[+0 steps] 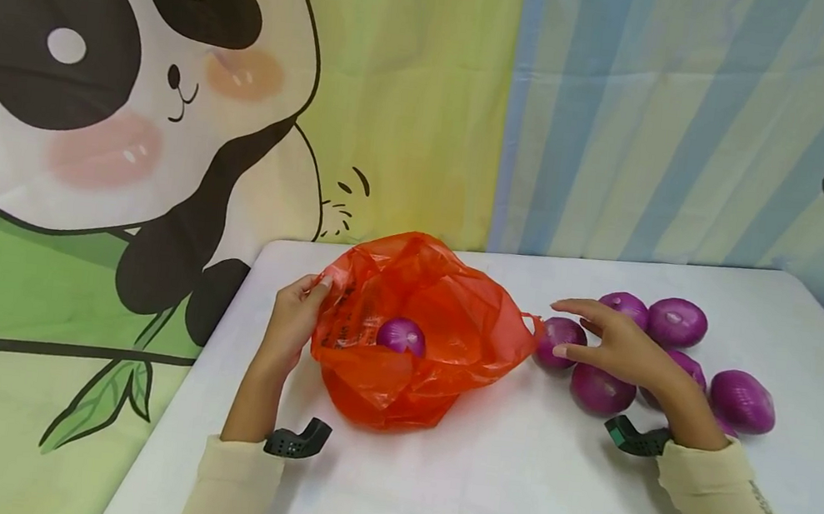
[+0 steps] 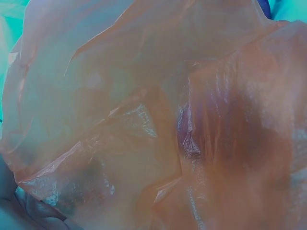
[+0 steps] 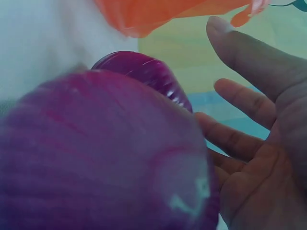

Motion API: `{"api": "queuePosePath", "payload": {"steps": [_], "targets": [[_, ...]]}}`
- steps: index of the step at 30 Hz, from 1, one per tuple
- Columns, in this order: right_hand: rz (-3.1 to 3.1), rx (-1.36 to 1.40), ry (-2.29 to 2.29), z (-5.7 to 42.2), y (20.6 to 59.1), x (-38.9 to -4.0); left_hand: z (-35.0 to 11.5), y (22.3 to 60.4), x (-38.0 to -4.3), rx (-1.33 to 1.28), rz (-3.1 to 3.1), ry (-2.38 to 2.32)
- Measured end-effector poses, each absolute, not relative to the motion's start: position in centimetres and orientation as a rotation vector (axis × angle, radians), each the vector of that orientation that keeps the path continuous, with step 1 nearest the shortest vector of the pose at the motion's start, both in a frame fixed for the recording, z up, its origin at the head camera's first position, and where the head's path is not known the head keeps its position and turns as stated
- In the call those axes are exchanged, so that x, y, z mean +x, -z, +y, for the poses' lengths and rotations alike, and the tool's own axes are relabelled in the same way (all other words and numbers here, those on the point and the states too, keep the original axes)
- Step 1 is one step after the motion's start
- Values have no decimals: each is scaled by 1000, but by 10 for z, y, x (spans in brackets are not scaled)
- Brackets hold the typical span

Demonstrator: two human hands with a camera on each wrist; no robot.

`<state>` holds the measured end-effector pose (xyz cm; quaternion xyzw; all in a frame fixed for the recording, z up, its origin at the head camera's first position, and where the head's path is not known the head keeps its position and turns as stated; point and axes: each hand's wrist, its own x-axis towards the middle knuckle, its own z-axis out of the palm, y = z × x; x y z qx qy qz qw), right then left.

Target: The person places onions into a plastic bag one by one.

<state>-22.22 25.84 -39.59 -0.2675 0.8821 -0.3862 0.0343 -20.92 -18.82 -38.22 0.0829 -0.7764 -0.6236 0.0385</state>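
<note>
My left hand [image 1: 292,320] pinches the left rim of a red plastic bag [image 1: 461,321], which stands with its mouth spread wide. Inside the bag lies one purple onion [image 1: 401,335]. My right hand [image 1: 621,346] hovers among the onions at the right, thumb and fingers apart with nothing between them. Closest to its fingertips is an onion [image 1: 557,339] beside the bag's handle loop [image 1: 532,321]. In the right wrist view a large onion [image 3: 110,153] fills the foreground, beside the spread fingers. The bag's thin film [image 2: 144,120] covers most of the left wrist view.
Several more purple onions lie loosely grouped around and behind the right hand, among them one at the back [image 1: 677,322] and one at the far right [image 1: 742,401]. The white table [image 1: 494,483] ends against a printed panda cloth [image 1: 411,123].
</note>
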Motion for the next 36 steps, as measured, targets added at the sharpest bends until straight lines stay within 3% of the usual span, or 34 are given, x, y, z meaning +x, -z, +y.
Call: {"api": "queuePosePath", "payload": {"steps": [20,36], "targets": [[2807,-834,774,253,399,-223,-188,379,-206,248,-2385,1895],[2894,-868,1004,257,376,-217,-187,380,-205,207,-2343,1903]]}}
